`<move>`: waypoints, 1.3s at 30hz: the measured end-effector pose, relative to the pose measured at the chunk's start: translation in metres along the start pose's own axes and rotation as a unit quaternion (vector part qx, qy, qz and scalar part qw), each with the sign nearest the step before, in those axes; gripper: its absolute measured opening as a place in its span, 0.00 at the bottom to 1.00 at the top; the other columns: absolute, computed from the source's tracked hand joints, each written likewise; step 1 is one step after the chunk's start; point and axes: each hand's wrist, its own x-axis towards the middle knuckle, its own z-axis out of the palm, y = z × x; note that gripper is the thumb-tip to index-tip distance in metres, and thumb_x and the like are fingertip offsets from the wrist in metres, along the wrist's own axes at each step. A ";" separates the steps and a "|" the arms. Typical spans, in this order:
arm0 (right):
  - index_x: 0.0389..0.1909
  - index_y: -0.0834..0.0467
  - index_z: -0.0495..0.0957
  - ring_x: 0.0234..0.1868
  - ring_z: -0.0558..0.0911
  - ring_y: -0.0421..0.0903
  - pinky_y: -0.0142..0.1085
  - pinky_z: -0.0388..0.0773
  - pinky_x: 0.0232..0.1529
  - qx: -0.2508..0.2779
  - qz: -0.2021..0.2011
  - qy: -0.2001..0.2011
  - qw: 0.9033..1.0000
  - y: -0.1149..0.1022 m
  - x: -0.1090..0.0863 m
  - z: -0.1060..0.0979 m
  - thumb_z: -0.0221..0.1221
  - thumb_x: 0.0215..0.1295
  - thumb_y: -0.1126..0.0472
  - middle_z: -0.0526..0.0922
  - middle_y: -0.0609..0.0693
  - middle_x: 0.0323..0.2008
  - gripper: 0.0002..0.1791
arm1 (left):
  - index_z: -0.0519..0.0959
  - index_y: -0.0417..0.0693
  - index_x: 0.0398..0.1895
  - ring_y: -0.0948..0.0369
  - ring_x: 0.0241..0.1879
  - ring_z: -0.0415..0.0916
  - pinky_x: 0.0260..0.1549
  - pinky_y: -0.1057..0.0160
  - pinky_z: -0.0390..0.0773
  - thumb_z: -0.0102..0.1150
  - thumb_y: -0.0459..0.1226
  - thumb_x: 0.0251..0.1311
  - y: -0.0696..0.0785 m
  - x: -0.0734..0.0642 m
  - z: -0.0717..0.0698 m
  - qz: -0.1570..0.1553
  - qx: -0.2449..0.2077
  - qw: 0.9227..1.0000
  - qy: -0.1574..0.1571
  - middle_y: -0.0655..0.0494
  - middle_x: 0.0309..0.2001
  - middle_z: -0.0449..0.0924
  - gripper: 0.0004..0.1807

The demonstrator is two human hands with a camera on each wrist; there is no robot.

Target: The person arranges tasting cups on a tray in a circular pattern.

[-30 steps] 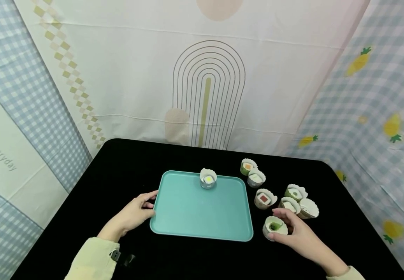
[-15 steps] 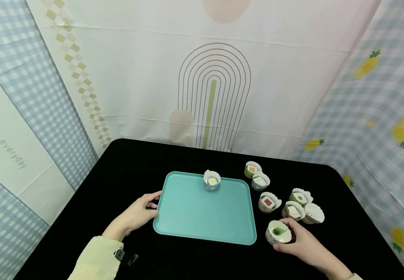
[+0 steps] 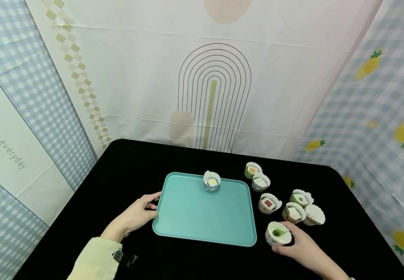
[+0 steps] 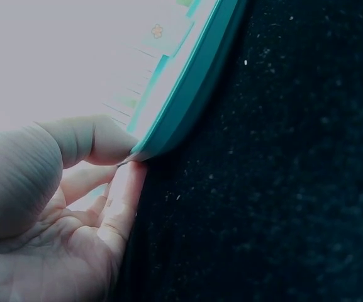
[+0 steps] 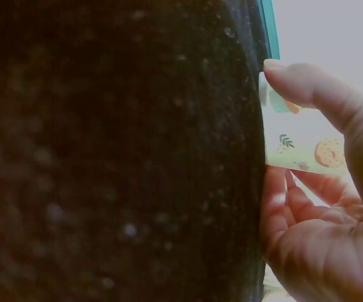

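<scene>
At the right, my right hand (image 3: 301, 245) holds a scalloped paper baking cup (image 3: 277, 237) with a green swirl inside, thumb on the near side and fingers on the far side. Printed cookies and a leaf show on the wall of this cup (image 5: 307, 141) in the right wrist view. My left hand (image 3: 137, 214) is at the left edge of the turquoise tray (image 3: 202, 221). In the left wrist view, thumb and fingertip of that hand (image 4: 55, 207) pinch the rim of the tray (image 4: 181, 94). One baking cup (image 3: 211, 182) with a yellow-marked white piece stands at the tray's back edge.
Right of the tray stand several more baking cups, among them one with a red square (image 3: 268, 203), one with an orange square (image 3: 253, 170) and a white-filled one (image 3: 294, 212). A black cloth (image 3: 135, 163) covers the table. Patterned curtains (image 3: 146, 77) hang behind it.
Since a second ago the view has shifted slightly. My right fingers have closed on the green-swirl baking cup, and it tilts a little. My left hand stays at the tray's edge.
</scene>
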 end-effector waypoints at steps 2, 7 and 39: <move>0.57 0.59 0.71 0.43 0.78 0.45 0.36 0.74 0.41 0.003 0.004 0.004 1.000 -0.001 0.000 0.001 0.71 0.52 0.50 0.78 0.51 0.45 0.34 | 0.63 0.57 0.73 0.56 0.49 0.68 0.39 0.57 0.71 0.56 0.29 0.56 0.001 0.000 0.000 -0.001 0.000 1.000 0.000 0.56 0.62 0.65 0.38; 0.57 0.60 0.71 0.42 0.78 0.46 0.36 0.74 0.40 0.012 0.008 0.007 1.000 -0.003 -0.001 0.001 0.70 0.53 0.50 0.77 0.52 0.44 0.34 | 0.63 0.58 0.73 0.56 0.50 0.68 0.39 0.57 0.71 0.56 0.29 0.57 0.001 0.000 0.000 -0.004 0.002 1.000 -0.001 0.56 0.62 0.65 0.38; 0.63 0.53 0.67 0.46 0.78 0.47 0.43 0.74 0.44 0.032 -0.024 0.062 0.997 -0.062 0.029 0.020 0.70 0.53 0.47 0.77 0.52 0.49 0.38 | 0.62 0.58 0.73 0.56 0.51 0.68 0.40 0.57 0.72 0.57 0.30 0.58 -0.003 0.002 0.000 0.003 0.013 1.000 -0.003 0.55 0.63 0.64 0.38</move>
